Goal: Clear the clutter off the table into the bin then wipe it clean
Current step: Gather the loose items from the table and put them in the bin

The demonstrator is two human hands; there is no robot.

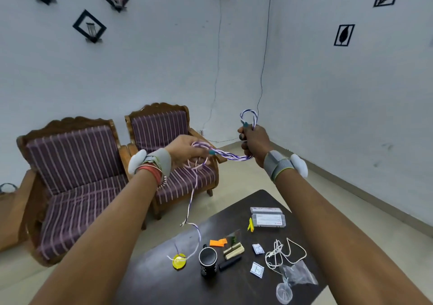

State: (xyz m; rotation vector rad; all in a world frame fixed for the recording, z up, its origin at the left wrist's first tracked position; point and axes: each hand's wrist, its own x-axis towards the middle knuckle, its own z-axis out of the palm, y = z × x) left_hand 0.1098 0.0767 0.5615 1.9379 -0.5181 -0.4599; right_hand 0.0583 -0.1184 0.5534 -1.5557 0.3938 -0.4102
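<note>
Cord (230, 156): purple-white twist, strung between both hands above table (159, 281); tail drops toward 6 o'clock.
Left hand (185, 150): pinches loose loops.
Right hand (254, 143): clenched round folded bundle.
Handling: light, limp, snags; grab bundle mid-length.

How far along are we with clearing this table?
Early: nothing looks cleared yet. In hand: left hand and right hand grip the purple-white cord, its tail trailing down to the yellow lid. Left: black mug, white cable, clear boxes, sachets and other bits on the table, then wiping.
</note>
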